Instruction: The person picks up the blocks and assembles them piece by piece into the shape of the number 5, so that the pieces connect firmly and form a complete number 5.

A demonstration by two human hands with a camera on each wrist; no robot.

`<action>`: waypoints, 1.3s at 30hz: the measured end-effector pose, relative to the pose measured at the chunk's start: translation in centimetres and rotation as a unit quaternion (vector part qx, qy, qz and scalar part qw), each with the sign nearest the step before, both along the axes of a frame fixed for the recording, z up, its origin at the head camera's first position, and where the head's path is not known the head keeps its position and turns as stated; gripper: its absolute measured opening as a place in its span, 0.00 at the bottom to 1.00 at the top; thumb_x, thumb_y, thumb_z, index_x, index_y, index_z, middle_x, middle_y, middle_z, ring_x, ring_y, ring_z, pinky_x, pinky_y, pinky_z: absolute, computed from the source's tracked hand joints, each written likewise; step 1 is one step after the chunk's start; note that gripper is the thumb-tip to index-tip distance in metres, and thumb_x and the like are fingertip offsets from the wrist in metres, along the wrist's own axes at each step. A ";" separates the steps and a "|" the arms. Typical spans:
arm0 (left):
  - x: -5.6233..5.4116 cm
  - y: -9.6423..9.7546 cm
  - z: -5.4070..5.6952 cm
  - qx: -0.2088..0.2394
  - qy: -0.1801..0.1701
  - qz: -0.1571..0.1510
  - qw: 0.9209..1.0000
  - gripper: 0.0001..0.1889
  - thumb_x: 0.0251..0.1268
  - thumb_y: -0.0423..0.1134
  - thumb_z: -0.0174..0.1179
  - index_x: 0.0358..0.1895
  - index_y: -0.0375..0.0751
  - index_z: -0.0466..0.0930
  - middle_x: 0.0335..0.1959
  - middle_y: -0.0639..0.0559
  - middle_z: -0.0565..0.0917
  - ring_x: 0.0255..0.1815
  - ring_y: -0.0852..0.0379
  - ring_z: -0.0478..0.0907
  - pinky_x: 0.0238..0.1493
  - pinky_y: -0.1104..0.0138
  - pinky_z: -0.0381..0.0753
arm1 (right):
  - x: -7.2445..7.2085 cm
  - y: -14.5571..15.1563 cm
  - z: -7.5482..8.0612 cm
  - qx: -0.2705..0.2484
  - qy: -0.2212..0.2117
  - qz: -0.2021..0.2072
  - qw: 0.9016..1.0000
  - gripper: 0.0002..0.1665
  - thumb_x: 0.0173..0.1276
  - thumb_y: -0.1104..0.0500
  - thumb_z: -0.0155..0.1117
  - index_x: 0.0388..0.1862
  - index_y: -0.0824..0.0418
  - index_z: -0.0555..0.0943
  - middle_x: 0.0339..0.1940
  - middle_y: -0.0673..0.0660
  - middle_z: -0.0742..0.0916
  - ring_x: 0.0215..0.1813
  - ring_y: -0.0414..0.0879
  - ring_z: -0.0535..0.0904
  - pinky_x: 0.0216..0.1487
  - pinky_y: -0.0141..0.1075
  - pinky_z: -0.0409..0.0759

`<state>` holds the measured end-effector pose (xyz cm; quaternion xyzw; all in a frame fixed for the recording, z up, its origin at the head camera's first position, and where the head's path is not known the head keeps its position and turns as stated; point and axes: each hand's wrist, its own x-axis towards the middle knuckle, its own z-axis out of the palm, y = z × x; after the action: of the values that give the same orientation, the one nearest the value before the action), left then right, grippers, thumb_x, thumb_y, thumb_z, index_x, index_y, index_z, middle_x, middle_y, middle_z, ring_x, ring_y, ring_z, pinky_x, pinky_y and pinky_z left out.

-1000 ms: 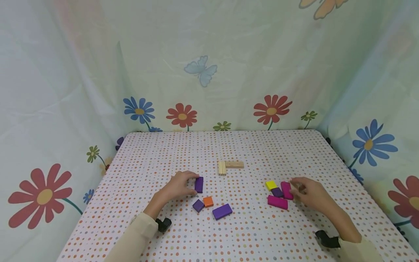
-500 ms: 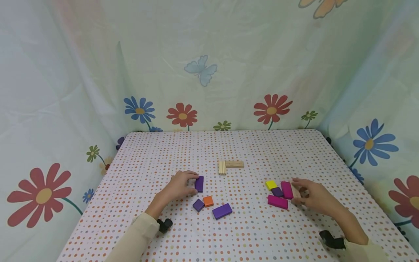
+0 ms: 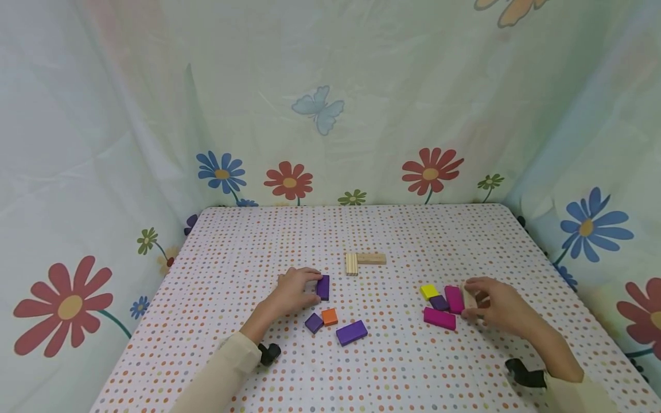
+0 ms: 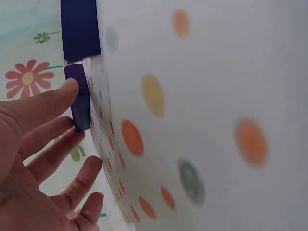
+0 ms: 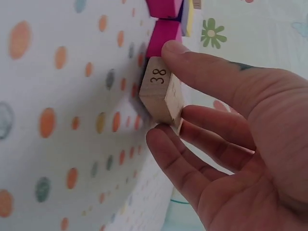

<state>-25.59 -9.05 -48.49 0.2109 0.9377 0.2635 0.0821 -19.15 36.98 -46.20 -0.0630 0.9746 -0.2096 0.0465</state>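
One purple block nearest, orange piece and dark piece slightly farther left. Farther right, right hand, thumb and fingers parted around a numbered wooden block, pinching it beside a magenta block. Left, left hand similarly parted, pinching another purple block. Far centre, wooden blocks.

The number "38" reads on the bare wooden block's end.

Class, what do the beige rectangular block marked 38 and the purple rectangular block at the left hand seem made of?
Beige rectangular block marked 38: probably bare wood, matte; pale tone, dark digits.
Purple rectangular block: perhaps painted wood, smooth; even colour, no visible grain, so plastic is possible.
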 end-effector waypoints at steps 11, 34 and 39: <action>0.4 1.5 0.6 -0.017 -0.006 -0.004 1.000 0.28 0.69 0.44 0.72 0.71 0.46 0.81 0.76 0.49 0.78 0.68 0.41 0.73 0.63 0.41 0.68 | -1.0 -1.6 1.7 0.022 0.034 0.013 0.999 0.40 0.56 0.56 0.85 0.61 0.79 0.80 0.62 0.79 0.82 0.45 0.59 0.88 0.42 0.49 0.91; 0.9 4.6 0.1 -0.014 0.013 -0.041 0.999 0.27 0.69 0.47 0.72 0.70 0.49 0.82 0.75 0.52 0.79 0.72 0.38 0.73 0.60 0.47 0.68 | -2.4 -10.9 0.4 0.013 0.015 0.111 0.994 0.35 0.57 0.56 0.85 0.60 0.72 0.84 0.66 0.70 0.84 0.52 0.54 0.86 0.55 0.51 0.87; 1.1 4.6 0.3 -0.023 0.011 -0.039 0.999 0.27 0.70 0.48 0.72 0.70 0.50 0.83 0.76 0.50 0.78 0.75 0.38 0.71 0.62 0.45 0.68 | -2.2 -11.3 0.2 0.017 0.006 0.110 0.994 0.35 0.58 0.56 0.85 0.61 0.70 0.85 0.69 0.71 0.83 0.61 0.63 0.84 0.64 0.58 0.83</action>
<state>-24.50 -4.48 -48.23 0.2481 0.9355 0.2363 0.0868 -21.34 25.63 -45.99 -0.1700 0.9655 -0.1862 0.0646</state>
